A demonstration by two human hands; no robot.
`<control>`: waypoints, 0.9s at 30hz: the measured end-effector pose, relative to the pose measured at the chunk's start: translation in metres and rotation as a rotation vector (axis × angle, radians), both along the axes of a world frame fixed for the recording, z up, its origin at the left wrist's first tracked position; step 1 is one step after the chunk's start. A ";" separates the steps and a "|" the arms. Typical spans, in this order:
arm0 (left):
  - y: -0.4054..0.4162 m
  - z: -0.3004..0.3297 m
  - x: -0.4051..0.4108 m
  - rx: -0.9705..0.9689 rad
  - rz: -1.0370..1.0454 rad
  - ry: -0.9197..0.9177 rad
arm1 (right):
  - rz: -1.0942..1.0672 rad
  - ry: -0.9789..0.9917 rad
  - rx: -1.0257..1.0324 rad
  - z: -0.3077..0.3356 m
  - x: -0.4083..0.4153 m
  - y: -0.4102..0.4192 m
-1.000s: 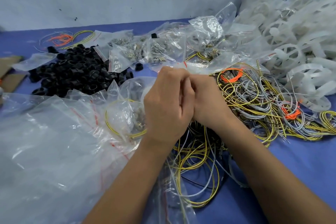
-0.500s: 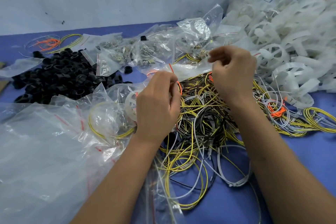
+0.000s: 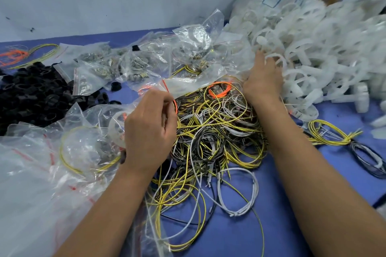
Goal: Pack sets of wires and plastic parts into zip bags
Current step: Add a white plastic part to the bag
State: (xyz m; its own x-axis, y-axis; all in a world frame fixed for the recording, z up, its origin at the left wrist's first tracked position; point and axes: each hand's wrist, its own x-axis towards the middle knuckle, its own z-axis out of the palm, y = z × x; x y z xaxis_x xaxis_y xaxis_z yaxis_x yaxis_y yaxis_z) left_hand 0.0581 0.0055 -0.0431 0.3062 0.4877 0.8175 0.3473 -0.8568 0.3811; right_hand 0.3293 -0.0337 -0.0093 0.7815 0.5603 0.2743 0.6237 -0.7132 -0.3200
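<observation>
Two bare hands work over a tangle of wires (image 3: 213, 131) at centre. Left hand (image 3: 149, 131), at nine o'clock of it, curls its fingers to pinch a clear zip bag (image 3: 188, 85). Farther off at two o'clock, right hand (image 3: 263, 83) digs fingers into the white plastic parts (image 3: 313, 48); its grasp is hidden.

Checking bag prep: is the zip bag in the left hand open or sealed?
Cannot tell: left hand pinches the zip bag, hiding its mouth.

A small assembly or packing workshop is suggested by bulk wires (image 3: 213, 131), black rings (image 3: 31, 94), white plastic parts (image 3: 313, 52) and zip bags (image 3: 117, 67) heaped on a blue table (image 3: 240, 236).
</observation>
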 end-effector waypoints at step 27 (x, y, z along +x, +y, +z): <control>-0.002 0.001 -0.004 -0.069 0.030 -0.280 | 0.702 1.381 1.332 0.037 -0.129 -0.017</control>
State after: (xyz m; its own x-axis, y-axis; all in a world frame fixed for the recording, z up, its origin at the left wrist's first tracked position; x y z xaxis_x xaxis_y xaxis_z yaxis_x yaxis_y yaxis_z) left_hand 0.0538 0.0031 -0.0416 0.0576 0.5505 0.8329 0.2450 -0.8165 0.5227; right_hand 0.2003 -0.0507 0.0281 0.5701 0.7912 0.2213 -0.4342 0.5188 -0.7364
